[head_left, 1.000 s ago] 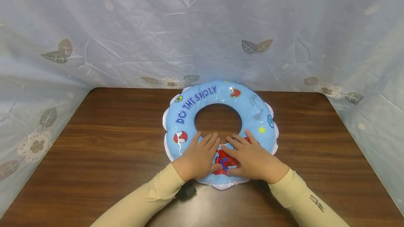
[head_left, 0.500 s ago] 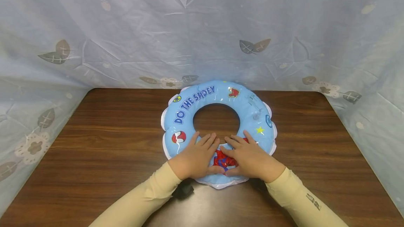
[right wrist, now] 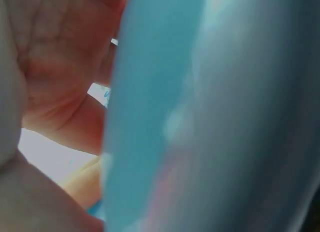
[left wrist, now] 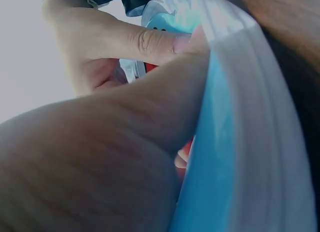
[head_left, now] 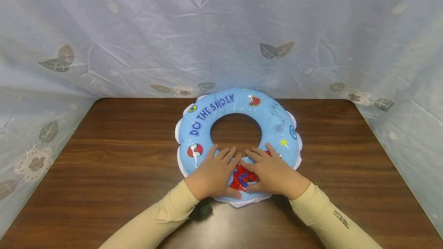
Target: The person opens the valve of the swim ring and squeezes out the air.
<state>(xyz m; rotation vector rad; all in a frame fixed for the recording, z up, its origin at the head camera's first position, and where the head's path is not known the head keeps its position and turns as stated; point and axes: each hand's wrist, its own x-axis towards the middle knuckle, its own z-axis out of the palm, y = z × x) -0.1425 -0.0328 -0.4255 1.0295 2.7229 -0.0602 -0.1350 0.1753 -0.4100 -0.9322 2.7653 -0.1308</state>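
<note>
A light-blue inflatable swim ring (head_left: 273, 118) with a white scalloped edge and printed pictures lies flat on the table. My left hand (head_left: 215, 174) rests on its near-left part, fingers spread toward the centre hole. Beside it, my right hand (head_left: 277, 174) lies on the near-right part, fingers also spread. A red and blue printed figure shows between the two thumbs. In the left wrist view the left thumb lies against the ring's blue side (left wrist: 210, 167). Close up in the right wrist view, the right palm (right wrist: 60, 66) faces the ring's surface (right wrist: 150, 91).
The brown wood-grain table (head_left: 121, 156) stretches to both sides of the ring. A pale patterned curtain (head_left: 207, 30) hangs behind the table and along its sides. Beneath the left wrist is a small black object (head_left: 201, 210), its kind unclear.
The whole head view has shifted slightly, so ring and hands appear a little further left. The left thumb drew near the right one, then moved back from it. Both hands stay on the ring.
</note>
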